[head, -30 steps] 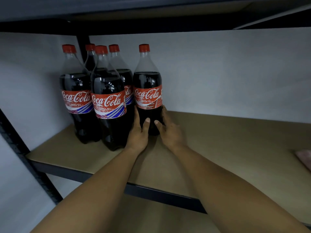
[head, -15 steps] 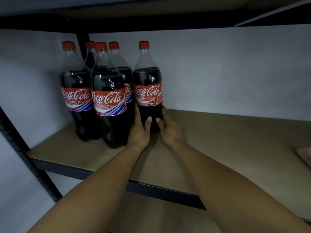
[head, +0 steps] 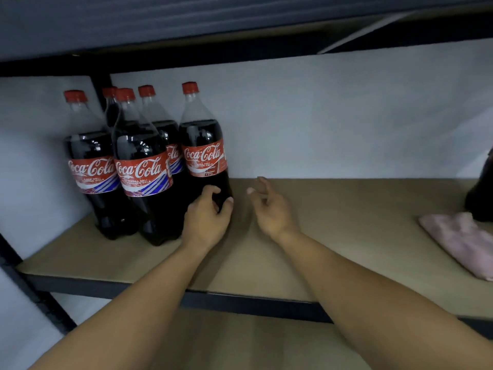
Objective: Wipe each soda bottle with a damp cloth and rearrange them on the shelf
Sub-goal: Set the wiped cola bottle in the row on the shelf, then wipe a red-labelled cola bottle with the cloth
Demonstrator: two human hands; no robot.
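Note:
Several cola bottles with red caps stand grouped at the left back of the shelf board [head: 346,209]. The rightmost bottle [head: 204,156] of the group stands upright near the white back wall. My left hand [head: 208,214] has its fingers and thumb curled round the dark lower part of that bottle. A short way to the right, my right hand [head: 269,206] hovers over the board with loose, spread fingers and holds nothing. A pink cloth [head: 464,241] lies folded on the board at the far right.
Another dark bottle [head: 482,188] shows partly at the right edge, behind the cloth. A dark metal rail [head: 240,303] edges the shelf front, and an upper shelf [head: 240,22] hangs close overhead. A black upright post [head: 101,84] stands behind the bottles.
My right hand has let go of the rightmost bottle and pulled away to the right. The view has shifted right, bringing the pink cloth and the far bottle into sight.

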